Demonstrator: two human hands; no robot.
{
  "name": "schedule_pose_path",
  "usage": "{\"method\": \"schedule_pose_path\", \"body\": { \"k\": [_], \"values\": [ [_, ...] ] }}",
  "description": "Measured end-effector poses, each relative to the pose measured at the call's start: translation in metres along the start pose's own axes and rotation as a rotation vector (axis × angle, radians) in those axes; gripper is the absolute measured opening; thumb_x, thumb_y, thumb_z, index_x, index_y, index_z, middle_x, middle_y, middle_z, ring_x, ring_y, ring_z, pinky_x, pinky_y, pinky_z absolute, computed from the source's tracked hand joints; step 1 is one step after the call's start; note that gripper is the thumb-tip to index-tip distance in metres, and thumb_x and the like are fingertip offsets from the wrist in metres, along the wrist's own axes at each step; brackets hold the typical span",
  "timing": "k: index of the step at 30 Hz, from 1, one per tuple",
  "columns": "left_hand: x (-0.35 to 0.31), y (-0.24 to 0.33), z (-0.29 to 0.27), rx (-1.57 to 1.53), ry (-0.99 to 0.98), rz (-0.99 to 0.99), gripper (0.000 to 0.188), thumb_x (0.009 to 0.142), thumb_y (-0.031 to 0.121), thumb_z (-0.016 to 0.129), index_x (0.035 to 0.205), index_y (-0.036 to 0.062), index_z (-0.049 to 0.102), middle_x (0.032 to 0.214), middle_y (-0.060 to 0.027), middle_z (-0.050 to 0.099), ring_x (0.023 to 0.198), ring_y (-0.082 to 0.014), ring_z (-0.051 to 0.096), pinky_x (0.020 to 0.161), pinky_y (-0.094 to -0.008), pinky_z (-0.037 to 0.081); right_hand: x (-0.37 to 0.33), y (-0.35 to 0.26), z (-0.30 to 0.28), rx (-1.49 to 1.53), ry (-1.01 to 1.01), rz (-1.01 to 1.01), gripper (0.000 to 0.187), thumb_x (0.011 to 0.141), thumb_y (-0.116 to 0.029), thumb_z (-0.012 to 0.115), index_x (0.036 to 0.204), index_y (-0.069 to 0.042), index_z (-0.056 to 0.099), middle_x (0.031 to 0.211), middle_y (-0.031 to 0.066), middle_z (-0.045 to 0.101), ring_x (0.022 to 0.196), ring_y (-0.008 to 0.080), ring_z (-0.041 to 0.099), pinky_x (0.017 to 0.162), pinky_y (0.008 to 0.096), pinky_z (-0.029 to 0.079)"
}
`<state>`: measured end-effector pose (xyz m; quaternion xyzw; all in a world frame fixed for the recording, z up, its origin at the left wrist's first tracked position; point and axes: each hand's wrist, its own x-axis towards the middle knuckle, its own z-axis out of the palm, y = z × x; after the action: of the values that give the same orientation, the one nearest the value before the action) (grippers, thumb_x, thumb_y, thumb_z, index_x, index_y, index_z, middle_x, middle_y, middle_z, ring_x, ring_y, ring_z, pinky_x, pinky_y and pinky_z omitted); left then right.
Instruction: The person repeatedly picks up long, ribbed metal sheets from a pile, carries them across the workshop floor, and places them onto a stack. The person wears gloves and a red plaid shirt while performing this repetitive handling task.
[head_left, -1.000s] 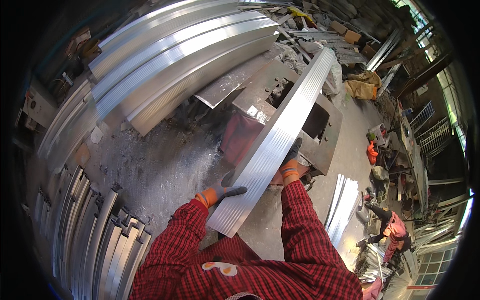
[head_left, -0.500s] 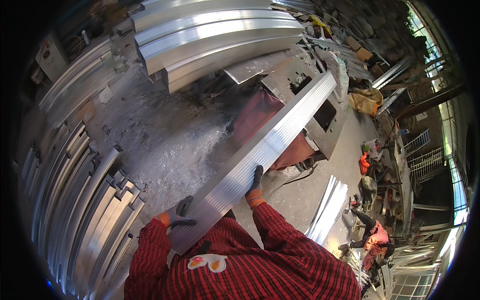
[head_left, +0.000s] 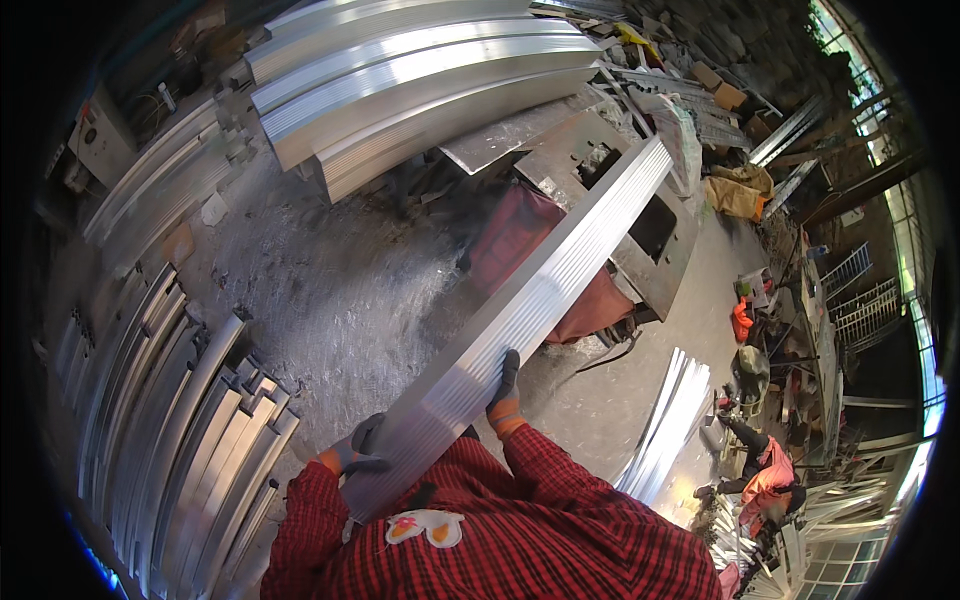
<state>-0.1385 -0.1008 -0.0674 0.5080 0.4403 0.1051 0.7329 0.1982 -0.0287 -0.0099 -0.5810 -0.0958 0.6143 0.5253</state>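
Along the ribbed aluminium panel (head_left: 520, 310), left hand (head_left: 358, 452) and right hand (head_left: 503, 385), each grip clasping an edge

Long ribbed alum. panel (head_left: 530, 310) — tilted, handheld

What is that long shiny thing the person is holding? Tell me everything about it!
The long ribbed metal panel looks like silvery aluminium, with fine grooves running along its length. It slants from the person's chest up and away to the grey machine, which its far end reaches. The gloved left hand grips one long edge near the close end, and the gloved right hand grips the other.
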Motion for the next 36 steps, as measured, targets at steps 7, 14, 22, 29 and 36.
{"method": "schedule_pose_path", "body": {
  "k": [7, 14, 22, 29, 36],
  "values": [
    [0.166, 0.114, 0.029, -0.086, 0.062, 0.134, 0.123, 0.064, 0.055, 0.089, 0.158, 0.0135, 0.022, 0.159, -0.017, 0.03, 0.146, -0.0315, 0.031, 0.117, -0.0408, 0.031, 0.167, -0.123, -0.049, 0.407, -0.164, -0.16, 0.078, 0.088, -0.064, 0.063, 0.138, -0.005, 0.053, 0.127, 0.0125, 0.064, 0.109, 0.0274, 0.065, 0.096, 0.038, 0.054],
    [0.283, 0.252, 0.047, 0.034, 0.059, 0.182, 0.108, 0.072, 0.064, 0.079, 0.151, 0.0045, 0.035, 0.141, -0.0197, 0.05, 0.13, -0.0274, 0.049, 0.107, -0.0382, 0.041, 0.26, -0.275, -0.079, 0.262, -0.112, -0.304, 0.077, 0.085, -0.068, 0.063, 0.126, -0.002, 0.062, 0.113, 0.0135, 0.07, 0.097, 0.03, 0.069, 0.087, 0.0414, 0.058],
    [0.28, 0.284, 0.043, -0.126, -0.018, 0.08, 0.105, 0.071, 0.058, 0.083, 0.148, 0.0022, 0.039, 0.131, -0.0192, 0.058, 0.115, -0.0256, 0.06, 0.098, -0.0361, 0.049, 0.283, -0.288, -0.091, 0.39, -0.25, -0.229, 0.081, 0.084, -0.072, 0.06, 0.125, -0.002, 0.064, 0.114, 0.0139, 0.07, 0.096, 0.0328, 0.069, 0.091, 0.0425, 0.057],
    [0.174, 0.188, 0.028, -0.02, 0.008, 0.079, 0.114, 0.071, 0.055, 0.083, 0.155, 0.0039, 0.026, 0.152, -0.0195, 0.04, 0.139, -0.0306, 0.039, 0.117, -0.0407, 0.03, 0.211, -0.153, -0.066, 0.38, -0.037, -0.295, 0.062, 0.094, -0.05, 0.065, 0.133, -0.002, 0.058, 0.116, 0.0064, 0.068, 0.1, 0.0202, 0.066, 0.092, 0.0313, 0.054],
    [0.045, 0.067, 0.007, -0.152, -0.015, 0.072, 0.097, 0.081, 0.053, 0.075, 0.153, 0.0041, 0.031, 0.152, -0.0152, 0.041, 0.141, -0.0281, 0.037, 0.117, -0.0403, 0.029, 0.092, 0.001, -0.028, 0.31, 0.088, -0.276, 0.057, 0.097, -0.046, 0.063, 0.136, -0.005, 0.057, 0.118, 0.0052, 0.066, 0.102, 0.0166, 0.064, 0.092, 0.0283, 0.052]
  ]
}}
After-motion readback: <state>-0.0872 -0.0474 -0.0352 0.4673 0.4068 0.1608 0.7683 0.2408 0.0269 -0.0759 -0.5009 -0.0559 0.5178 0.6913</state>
